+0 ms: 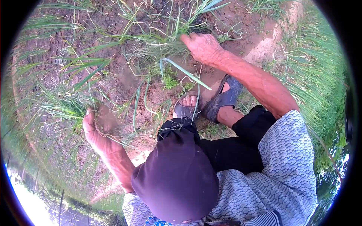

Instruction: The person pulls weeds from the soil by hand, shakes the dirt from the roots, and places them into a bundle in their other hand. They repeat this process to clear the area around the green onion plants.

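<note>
My left hand point(98, 140) is closed around a bunch of uprooted-looking grass point(69, 109), with thin green blades fanning out to the left and a brown clump by the fingers. Farther forward, my right hand point(203, 48) is closed with its fingertips in a tuft of grass point(166, 48) above the soil. What exactly the fingertips pinch is partly hidden by blades. Around it stand onion-like plants with tubular leaves point(186, 73), some bent over.
Damp brown soil point(124, 71) lies under scattered green plants. My sandalled feet point(222, 98) are planted close behind the tuft. Dense grass point(320, 75) grows along the right side, beside a pale strip of earth point(266, 49). A dark cap point(177, 177) covers the lower middle.
</note>
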{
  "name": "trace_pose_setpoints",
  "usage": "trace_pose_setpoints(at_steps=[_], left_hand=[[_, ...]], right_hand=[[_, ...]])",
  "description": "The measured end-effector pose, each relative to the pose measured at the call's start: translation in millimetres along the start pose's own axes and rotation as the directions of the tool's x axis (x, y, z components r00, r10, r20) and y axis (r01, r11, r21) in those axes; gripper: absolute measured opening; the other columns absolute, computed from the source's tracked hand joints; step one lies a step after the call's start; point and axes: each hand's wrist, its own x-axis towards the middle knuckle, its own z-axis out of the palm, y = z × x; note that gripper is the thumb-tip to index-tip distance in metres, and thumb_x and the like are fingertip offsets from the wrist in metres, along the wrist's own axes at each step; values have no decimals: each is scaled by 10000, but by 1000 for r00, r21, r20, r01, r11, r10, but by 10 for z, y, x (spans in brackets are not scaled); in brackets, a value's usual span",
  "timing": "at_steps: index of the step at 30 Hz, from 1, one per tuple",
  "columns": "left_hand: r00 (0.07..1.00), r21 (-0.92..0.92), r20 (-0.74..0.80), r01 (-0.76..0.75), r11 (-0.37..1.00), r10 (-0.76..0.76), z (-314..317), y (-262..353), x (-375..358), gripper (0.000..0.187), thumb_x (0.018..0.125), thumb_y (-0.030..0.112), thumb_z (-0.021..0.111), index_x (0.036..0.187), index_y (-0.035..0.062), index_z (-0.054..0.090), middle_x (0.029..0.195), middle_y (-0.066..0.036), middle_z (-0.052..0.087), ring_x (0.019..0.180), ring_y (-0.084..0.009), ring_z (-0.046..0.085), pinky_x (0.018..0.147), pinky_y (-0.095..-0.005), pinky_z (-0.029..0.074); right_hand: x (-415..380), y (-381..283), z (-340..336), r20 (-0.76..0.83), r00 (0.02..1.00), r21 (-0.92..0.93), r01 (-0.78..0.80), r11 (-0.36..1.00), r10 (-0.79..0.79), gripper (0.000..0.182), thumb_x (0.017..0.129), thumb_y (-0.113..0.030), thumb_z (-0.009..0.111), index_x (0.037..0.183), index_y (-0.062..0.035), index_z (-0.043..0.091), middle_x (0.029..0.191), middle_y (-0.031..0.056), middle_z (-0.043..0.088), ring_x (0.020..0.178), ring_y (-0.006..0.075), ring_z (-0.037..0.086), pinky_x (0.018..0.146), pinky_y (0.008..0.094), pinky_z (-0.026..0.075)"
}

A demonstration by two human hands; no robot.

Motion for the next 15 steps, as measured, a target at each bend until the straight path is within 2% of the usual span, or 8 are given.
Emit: trace_pose_setpoints(at_steps=[1,4,5,8,9,12,15], left_hand=[[1000,14,1,10,1000,-10,14,-3,2,129,887,42,559,960,-64,548,916,-153,584,770,-192,508,424,-204,389],[1000,31,-12,4,999,-4,75,-13,32,138,891,47,556,970,-66,546,910,-159,578,752,-181,498,431,-208,391],[1000,52,-16,14,999,-14,84,-20,39,146,882,64,570,985,-39,571,914,-147,594,723,-160,514,419,-197,385],[999,109,-37,15,994,-11,88,-37,40,175,862,96,597,1015,13,620,923,-122,627,663,-118,544,395,-176,369],[999,121,-51,-3,993,9,83,-51,33,175,861,95,599,1014,12,620,925,-121,627,660,-117,540,395,-177,365],[994,126,-102,-18,992,31,104,-78,12,174,856,95,605,1009,12,616,937,-116,623,636,-108,518,395,-180,359],[992,115,-117,-26,993,40,70,-93,-14,177,849,95,612,1009,20,608,950,-104,615,593,-98,495,391,-181,362]], right_hand=[[18,1,-4,59,998,-46,-21,999,24,501,742,-61,580,1233,-71,482,832,183,610,756,346,657,610,444,543],[63,27,98,-57,998,-43,-29,999,27,483,762,-69,555,1240,-74,484,824,180,609,746,337,659,609,444,542],[79,31,123,-25,998,-48,-56,997,54,359,803,-95,539,1158,-38,533,837,195,630,753,323,673,650,424,561],[159,112,285,-159,987,-132,-8,991,-14,318,798,-96,548,1101,-5,570,848,184,637,751,313,675,663,417,565],[195,110,265,-149,989,-111,-7,994,-10,262,770,-90,572,1006,17,608,848,176,644,762,308,680,690,412,567],[286,158,217,60,988,-105,-133,985,140,244,745,-59,574,982,-1,587,899,209,626,795,353,657,676,415,564],[331,263,238,124,992,3,-32,999,31,214,724,-42,582,933,7,582,885,215,616,810,372,649,687,429,557]])
